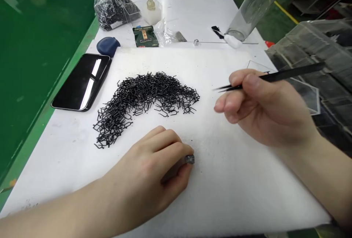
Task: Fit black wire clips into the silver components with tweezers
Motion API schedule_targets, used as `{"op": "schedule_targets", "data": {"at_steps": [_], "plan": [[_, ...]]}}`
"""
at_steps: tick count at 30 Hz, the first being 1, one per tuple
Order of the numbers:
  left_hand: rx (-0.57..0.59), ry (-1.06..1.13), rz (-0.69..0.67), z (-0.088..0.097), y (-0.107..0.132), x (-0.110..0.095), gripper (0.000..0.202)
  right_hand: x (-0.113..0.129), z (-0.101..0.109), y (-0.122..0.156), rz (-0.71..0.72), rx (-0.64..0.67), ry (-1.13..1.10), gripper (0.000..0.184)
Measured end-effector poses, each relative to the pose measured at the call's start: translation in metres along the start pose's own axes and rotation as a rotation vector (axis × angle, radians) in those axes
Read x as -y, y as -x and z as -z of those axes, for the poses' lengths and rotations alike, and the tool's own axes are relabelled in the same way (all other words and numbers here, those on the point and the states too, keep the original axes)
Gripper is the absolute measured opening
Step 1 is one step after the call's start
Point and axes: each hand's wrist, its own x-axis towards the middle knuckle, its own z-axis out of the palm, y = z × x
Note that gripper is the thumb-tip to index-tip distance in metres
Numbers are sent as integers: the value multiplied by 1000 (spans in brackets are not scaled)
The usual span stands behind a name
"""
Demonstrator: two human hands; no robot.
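Bent black wire pieces (143, 99) are lying in a long curved heap on a white board (233, 183) | right hand (264, 110) is pinching black tweezers (275, 78), 2 tips pointing left, just beside the heap's right end, closer than left hand (145, 168) | left fingers are curling around a small gray lump (189, 159), near the heap's lower edge

One left hand (140, 172), one right hand (264, 111), one pair of tweezers (277, 77), one phone (81, 82), one heap of black clips (137, 102), one blue pouch (108, 45).

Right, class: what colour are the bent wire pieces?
The bent wire pieces are black, clearest in the head view.
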Motion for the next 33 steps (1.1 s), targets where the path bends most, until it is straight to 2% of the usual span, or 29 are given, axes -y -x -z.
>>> {"op": "schedule_targets", "data": {"at_steps": [3,6,8,10,13,17,26,33], "plan": [[23,1,20,0,1,-1,21,-7,-12,9,61,33,-54,23],[26,-5,33,-1,2,0,20,-9,-15,13,167,64,73,8],[10,-2,31,-2,1,0,21,-9,-14,13,281,81,221,16],[1,5,29,-3,0,1,22,-9,-13,14,321,82,343,19],[32,-11,24,-5,-1,2,22,-7,-15,18,205,-18,441,18],[29,-18,-6,-6,0,3,25,-8,-21,24,90,-129,445,20],[66,9,10,0,3,0,27,-13,-20,25,27,-110,379,20],[70,15,-3,-4,1,5,24,-13,-22,26,84,-91,395,21]]}}
